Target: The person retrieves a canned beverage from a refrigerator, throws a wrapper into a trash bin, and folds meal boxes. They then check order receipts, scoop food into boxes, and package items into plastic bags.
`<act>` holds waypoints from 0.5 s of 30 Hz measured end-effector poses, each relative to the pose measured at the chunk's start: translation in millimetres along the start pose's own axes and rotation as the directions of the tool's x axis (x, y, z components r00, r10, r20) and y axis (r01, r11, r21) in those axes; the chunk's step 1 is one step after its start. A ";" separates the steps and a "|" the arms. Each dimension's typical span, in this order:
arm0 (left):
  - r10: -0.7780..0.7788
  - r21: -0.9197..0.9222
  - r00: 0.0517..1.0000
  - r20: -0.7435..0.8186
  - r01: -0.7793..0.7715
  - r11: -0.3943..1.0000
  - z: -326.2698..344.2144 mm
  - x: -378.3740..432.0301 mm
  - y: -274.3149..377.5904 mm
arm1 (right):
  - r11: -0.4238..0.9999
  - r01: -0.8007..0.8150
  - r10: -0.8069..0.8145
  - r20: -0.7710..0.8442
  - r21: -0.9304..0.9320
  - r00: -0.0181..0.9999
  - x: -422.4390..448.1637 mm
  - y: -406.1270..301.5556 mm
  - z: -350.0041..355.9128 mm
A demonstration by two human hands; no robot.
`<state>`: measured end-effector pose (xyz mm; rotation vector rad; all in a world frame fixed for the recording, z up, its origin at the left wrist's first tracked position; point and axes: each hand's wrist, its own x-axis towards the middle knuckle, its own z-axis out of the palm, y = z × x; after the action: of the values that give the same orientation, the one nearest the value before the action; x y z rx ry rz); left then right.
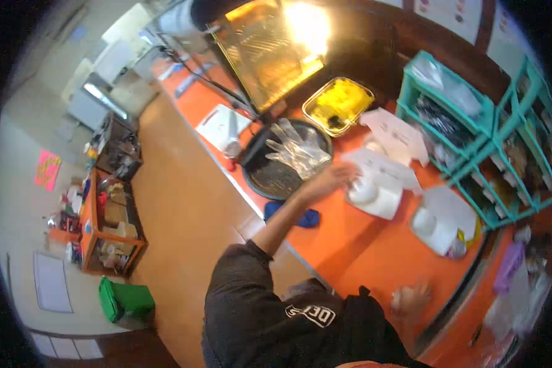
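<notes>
My left hand (336,178), blurred, reaches over the orange countertop (359,248) to the near edge of an opened white paper box (386,204). A round white bundle (363,189) sits in that box beside my fingers; whether they grip anything is unclear. A second opened box (395,135) lies behind it. Farther right is a third box (444,221) with another white bundle (424,221) and a small clear packet. My right hand (411,299), also blurred, is low over the counter near its right side; a pale patch shows at it, not clear enough to name.
A clear plastic glove (301,149) lies over a round black pan (276,179), beside a blue cloth (306,218). Behind stand a metal tray of yellow food (340,103) and a lit glass display case (269,55). Teal plastic racks (469,138) border the right.
</notes>
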<state>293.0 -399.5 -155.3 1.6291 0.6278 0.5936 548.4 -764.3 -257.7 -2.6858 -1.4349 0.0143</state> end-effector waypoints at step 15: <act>-0.029 -0.168 0.244 -0.969 -0.572 0.803 -424.5 10.3 186.6 | 0.942 0.212 -0.299 -0.367 -0.258 0.881 26.1 -39.9 15.9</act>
<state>21.4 -113.2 88.4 0.6726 0.9089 1.9614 529.0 -719.3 -269.0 -2.4141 -1.7084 -0.7070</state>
